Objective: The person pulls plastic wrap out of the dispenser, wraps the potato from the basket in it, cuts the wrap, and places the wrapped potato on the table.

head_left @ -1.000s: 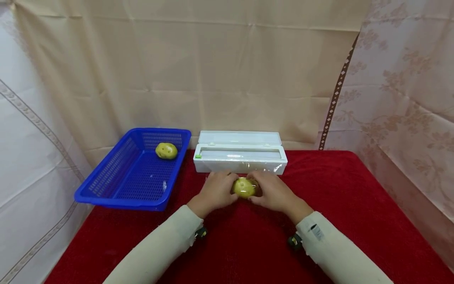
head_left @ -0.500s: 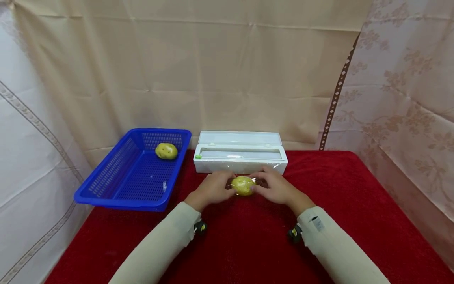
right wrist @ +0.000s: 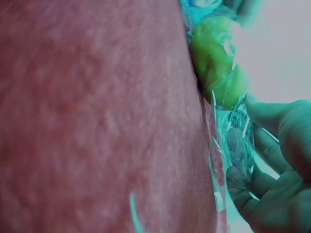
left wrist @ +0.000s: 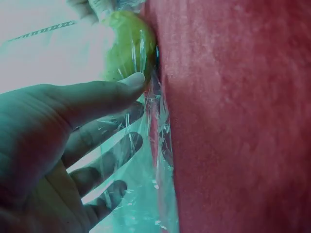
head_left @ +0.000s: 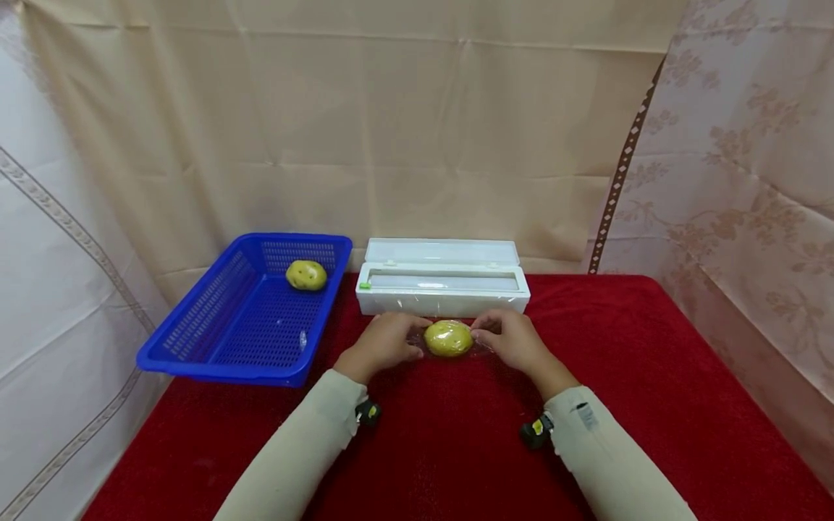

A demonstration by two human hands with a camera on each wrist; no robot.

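L hand (head_left: 383, 343) has grip apart & R hand (head_left: 517, 343) pinches clear film (right wrist: 233, 121), w/ film-covered potato (head_left: 448, 339) btwn.

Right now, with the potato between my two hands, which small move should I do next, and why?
Perhaps fold the loose plastic film at your left hand in under the potato: the film covers the potato's top, but a wide stretch of it reaches past the end there, not tucked in.
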